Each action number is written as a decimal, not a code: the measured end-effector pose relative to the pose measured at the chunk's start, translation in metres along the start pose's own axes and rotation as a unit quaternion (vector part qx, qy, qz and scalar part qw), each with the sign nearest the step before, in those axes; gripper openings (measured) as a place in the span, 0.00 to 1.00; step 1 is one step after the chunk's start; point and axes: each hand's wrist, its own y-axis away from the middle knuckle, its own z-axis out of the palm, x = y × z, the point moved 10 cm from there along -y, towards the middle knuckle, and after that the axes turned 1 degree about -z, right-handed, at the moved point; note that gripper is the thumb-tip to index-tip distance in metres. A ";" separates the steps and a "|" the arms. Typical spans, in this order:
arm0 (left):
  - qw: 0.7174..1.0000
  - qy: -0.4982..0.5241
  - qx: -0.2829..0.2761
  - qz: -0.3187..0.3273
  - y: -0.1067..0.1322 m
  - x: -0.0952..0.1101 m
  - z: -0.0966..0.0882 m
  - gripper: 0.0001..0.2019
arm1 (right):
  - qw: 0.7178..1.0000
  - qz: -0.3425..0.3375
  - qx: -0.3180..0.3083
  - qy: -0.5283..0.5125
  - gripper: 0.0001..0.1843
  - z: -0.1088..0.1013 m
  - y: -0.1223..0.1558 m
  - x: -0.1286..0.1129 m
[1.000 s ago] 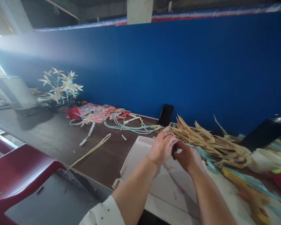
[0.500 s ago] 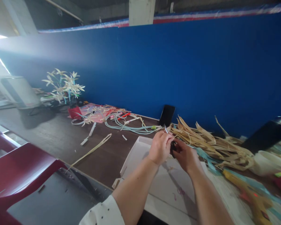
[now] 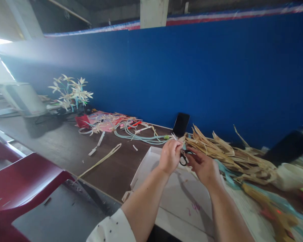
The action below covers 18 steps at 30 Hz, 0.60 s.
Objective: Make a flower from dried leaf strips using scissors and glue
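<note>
My left hand [image 3: 168,156] is closed in a pinch above the white cardboard box lid [image 3: 176,201]. A bit of pale dried husk [image 3: 182,138] shows by its fingertips, though its grip is partly hidden. My right hand [image 3: 204,168] has its fingers at the black handles of a pair of scissors [image 3: 183,160]. One loop hangs visible between the two hands. Metallic tips show just beyond my left hand; the middle of the scissors is covered.
Dried husks [image 3: 224,151] lie right of my hands, near a yellow glue gun [image 3: 270,205] and a white cup [image 3: 294,176]. A phone [image 3: 181,123] leans on the blue partition [image 3: 217,77]. Pale blue cords [image 3: 131,137] and husk flowers [image 3: 74,92] are left; a red chair [image 3: 32,181] stands near.
The scissors' handles have turned and spread, so a black loop now shows between my hands. My right hand has shifted slightly right, its fingers loosened. The view has moved a little.
</note>
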 end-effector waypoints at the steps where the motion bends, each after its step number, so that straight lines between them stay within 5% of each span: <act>1: 1.000 0.008 0.012 -0.024 0.000 -0.006 -0.003 0.06 | 0.999 -0.011 0.049 0.018 0.23 -0.012 0.002 -0.006; 6: 0.976 0.061 0.060 -0.199 0.003 -0.044 -0.012 0.05 | 0.955 -0.048 0.293 -0.007 0.23 -0.067 0.017 -0.019; 10: 0.950 0.124 0.056 -0.280 0.004 -0.059 -0.009 0.06 | 0.926 0.004 0.353 -0.131 0.27 -0.081 0.014 0.013; 13: 0.939 0.149 0.053 -0.305 0.005 -0.063 -0.006 0.07 | 0.939 0.053 0.307 -0.143 0.30 -0.071 0.005 0.030; 18: 0.934 0.168 0.048 -0.311 0.008 -0.067 -0.001 0.08 | 0.989 0.071 0.051 -0.123 0.27 -0.013 -0.007 0.029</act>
